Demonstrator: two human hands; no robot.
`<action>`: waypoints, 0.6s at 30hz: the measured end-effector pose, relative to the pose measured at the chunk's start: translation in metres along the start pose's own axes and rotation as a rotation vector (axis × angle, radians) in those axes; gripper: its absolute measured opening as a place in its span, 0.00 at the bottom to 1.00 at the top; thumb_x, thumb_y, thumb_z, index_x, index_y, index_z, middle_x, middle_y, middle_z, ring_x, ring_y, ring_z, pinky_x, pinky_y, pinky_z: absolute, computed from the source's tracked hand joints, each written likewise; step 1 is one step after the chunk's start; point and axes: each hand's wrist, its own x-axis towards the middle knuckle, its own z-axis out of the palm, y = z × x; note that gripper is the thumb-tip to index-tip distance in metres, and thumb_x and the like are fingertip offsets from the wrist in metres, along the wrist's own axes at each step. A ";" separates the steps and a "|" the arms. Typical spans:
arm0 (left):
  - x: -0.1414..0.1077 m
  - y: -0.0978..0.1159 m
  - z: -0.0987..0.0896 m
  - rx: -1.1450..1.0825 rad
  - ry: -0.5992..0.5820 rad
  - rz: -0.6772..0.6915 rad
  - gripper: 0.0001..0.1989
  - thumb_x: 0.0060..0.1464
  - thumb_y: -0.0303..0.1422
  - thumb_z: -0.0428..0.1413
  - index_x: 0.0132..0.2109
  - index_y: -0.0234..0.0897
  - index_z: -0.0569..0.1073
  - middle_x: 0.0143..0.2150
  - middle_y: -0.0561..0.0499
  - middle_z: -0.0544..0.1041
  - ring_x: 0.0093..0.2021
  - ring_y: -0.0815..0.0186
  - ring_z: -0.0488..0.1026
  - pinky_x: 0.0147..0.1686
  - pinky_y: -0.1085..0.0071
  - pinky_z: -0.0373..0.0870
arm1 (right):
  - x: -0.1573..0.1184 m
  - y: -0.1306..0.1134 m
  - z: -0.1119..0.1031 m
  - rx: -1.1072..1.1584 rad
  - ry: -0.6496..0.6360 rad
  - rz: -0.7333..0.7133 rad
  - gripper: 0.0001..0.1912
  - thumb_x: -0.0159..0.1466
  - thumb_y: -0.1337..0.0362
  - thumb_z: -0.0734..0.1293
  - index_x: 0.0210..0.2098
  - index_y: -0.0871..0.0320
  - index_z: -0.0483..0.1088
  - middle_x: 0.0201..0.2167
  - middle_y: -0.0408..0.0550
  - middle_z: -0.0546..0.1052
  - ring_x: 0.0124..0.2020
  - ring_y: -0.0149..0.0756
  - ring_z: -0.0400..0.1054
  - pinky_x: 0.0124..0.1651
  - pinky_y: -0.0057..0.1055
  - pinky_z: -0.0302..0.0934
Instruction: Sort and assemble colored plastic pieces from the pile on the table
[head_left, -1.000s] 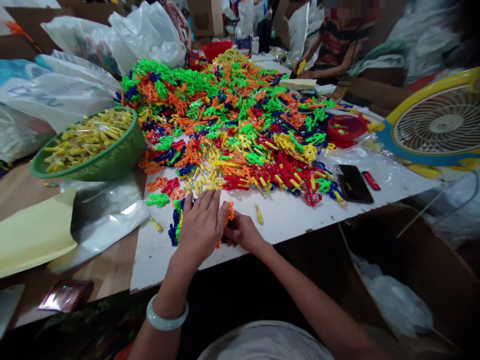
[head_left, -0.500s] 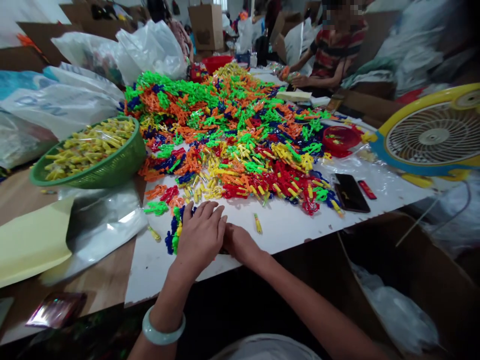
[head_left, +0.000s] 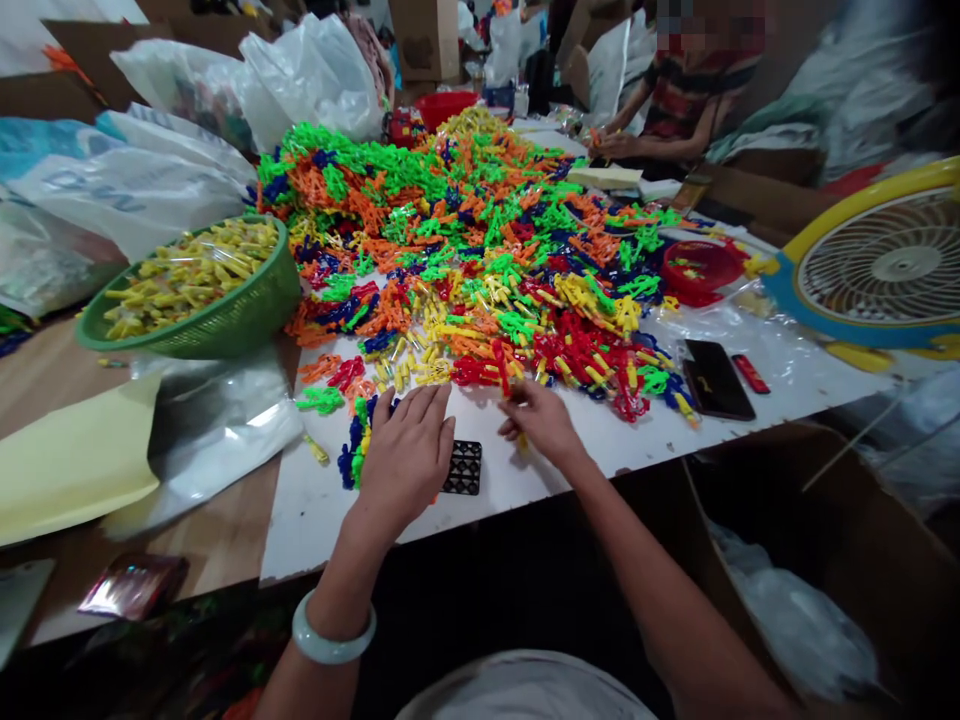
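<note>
My left hand (head_left: 409,445) lies flat, fingers stretched, over a black gridded tray (head_left: 463,468) and a row of small blue, green and yellow plastic figures (head_left: 354,445). The palm hides much of the tray, whose right end shows bare cells. To its right, my right hand (head_left: 544,422) is closed on a red plastic piece (head_left: 501,366) that sticks up from the fingertips. Under those fingers a bit of a small yellow piece (head_left: 523,441) shows; whether the hand touches it I cannot tell. Beyond both hands spreads a large heap of coloured plastic figures (head_left: 450,250).
A green basket (head_left: 187,345) of yellow pieces stands at left, by plastic bags (head_left: 150,190) and yellow card (head_left: 67,465). At right are a phone (head_left: 718,380), a red lighter-like object (head_left: 751,374), a red bowl (head_left: 701,272) and a fan (head_left: 904,265). A person (head_left: 694,105) sits across the table.
My right hand has moved right, away from my left hand, and now holds a red piece. The tray's right end has come into view. My left hand stays over the figures.
</note>
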 end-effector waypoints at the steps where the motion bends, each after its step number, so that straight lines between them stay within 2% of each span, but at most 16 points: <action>1: 0.000 0.000 0.000 0.004 0.000 0.000 0.23 0.67 0.36 0.39 0.64 0.33 0.62 0.61 0.43 0.70 0.62 0.56 0.65 0.65 0.50 0.49 | -0.005 -0.003 0.013 0.140 -0.113 0.047 0.15 0.55 0.54 0.68 0.35 0.55 0.62 0.29 0.41 0.72 0.22 0.33 0.72 0.24 0.30 0.66; 2: 0.000 0.000 0.000 0.006 0.001 -0.002 0.24 0.67 0.36 0.39 0.65 0.33 0.61 0.61 0.42 0.70 0.62 0.56 0.65 0.65 0.50 0.49 | -0.009 -0.005 0.026 0.240 -0.204 0.079 0.17 0.53 0.54 0.70 0.35 0.55 0.62 0.29 0.41 0.73 0.21 0.33 0.72 0.23 0.30 0.66; 4: 0.000 0.000 0.000 0.004 0.000 -0.003 0.24 0.67 0.36 0.39 0.66 0.33 0.59 0.62 0.42 0.70 0.62 0.56 0.65 0.65 0.50 0.49 | -0.013 -0.008 0.051 0.330 -0.294 0.100 0.16 0.52 0.54 0.71 0.33 0.55 0.63 0.26 0.39 0.73 0.19 0.32 0.71 0.21 0.28 0.66; 6: 0.000 0.000 0.000 -0.001 0.000 -0.008 0.25 0.67 0.36 0.39 0.67 0.33 0.56 0.63 0.42 0.69 0.63 0.57 0.64 0.65 0.51 0.49 | -0.015 -0.006 0.067 0.312 -0.298 0.093 0.13 0.54 0.55 0.69 0.31 0.55 0.64 0.23 0.37 0.72 0.16 0.31 0.68 0.17 0.26 0.62; 8: -0.001 0.000 0.001 -0.001 0.003 -0.020 0.27 0.67 0.37 0.39 0.68 0.31 0.53 0.64 0.41 0.67 0.64 0.57 0.63 0.66 0.51 0.48 | -0.016 0.000 0.075 0.221 -0.285 0.049 0.08 0.56 0.58 0.67 0.30 0.55 0.65 0.21 0.36 0.71 0.14 0.30 0.66 0.14 0.25 0.58; 10: -0.001 0.001 0.001 -0.002 0.011 -0.036 0.28 0.67 0.37 0.40 0.69 0.31 0.50 0.65 0.40 0.65 0.65 0.57 0.62 0.66 0.52 0.48 | -0.019 0.006 0.075 0.083 -0.252 -0.030 0.04 0.58 0.62 0.65 0.31 0.56 0.67 0.21 0.37 0.72 0.14 0.30 0.66 0.17 0.24 0.58; 12: -0.001 0.001 0.001 -0.008 0.009 -0.038 0.28 0.67 0.37 0.39 0.69 0.32 0.50 0.67 0.41 0.63 0.65 0.57 0.61 0.66 0.51 0.48 | -0.022 0.008 0.074 -0.081 -0.185 -0.140 0.03 0.59 0.65 0.64 0.32 0.57 0.69 0.23 0.39 0.75 0.19 0.31 0.69 0.23 0.24 0.61; 15: 0.000 0.002 -0.001 -0.023 -0.012 -0.016 0.26 0.67 0.37 0.40 0.69 0.38 0.53 0.68 0.45 0.60 0.66 0.56 0.60 0.65 0.49 0.49 | -0.026 0.003 0.082 -0.437 -0.109 -0.263 0.07 0.63 0.67 0.62 0.34 0.60 0.72 0.30 0.49 0.79 0.29 0.36 0.73 0.32 0.27 0.63; 18: 0.001 0.002 -0.003 -0.037 -0.026 -0.023 0.23 0.66 0.37 0.42 0.66 0.44 0.59 0.65 0.50 0.67 0.64 0.55 0.63 0.64 0.46 0.49 | -0.023 -0.003 0.093 -0.764 -0.163 -0.296 0.13 0.65 0.72 0.58 0.38 0.63 0.74 0.35 0.56 0.79 0.33 0.39 0.74 0.33 0.29 0.62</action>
